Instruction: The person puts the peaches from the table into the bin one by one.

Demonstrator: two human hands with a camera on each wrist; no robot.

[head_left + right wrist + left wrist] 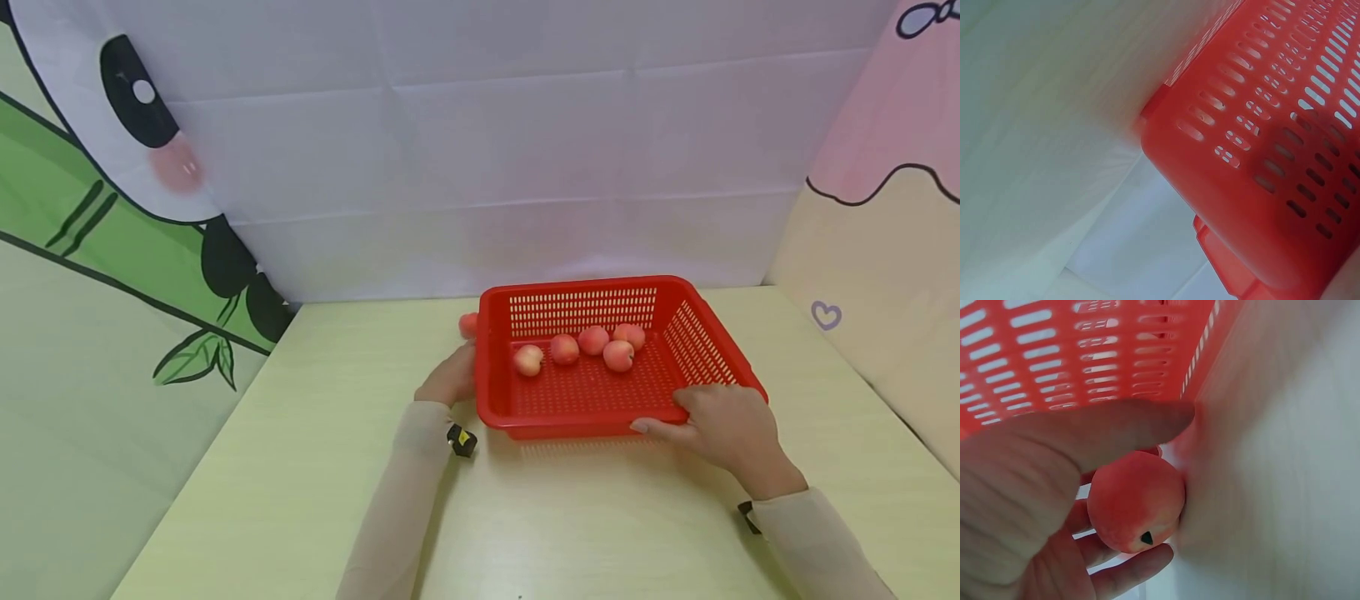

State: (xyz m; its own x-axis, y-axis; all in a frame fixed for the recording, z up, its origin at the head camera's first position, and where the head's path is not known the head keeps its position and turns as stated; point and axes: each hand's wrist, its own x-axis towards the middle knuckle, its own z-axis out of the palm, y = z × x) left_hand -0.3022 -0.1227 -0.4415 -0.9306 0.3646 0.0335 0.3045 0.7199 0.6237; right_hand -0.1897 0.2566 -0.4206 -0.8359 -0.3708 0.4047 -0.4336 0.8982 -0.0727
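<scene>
Left hand [1029,506] grip curled round peach [1136,501], half-hidden overhead, right hand [723,429] clasping basket [592,408] rim

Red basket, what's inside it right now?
Five peaches lie on the floor of the red basket toward its far wall. Anything under the basket is hidden. A sixth peach is outside, gripped by the left hand.
</scene>
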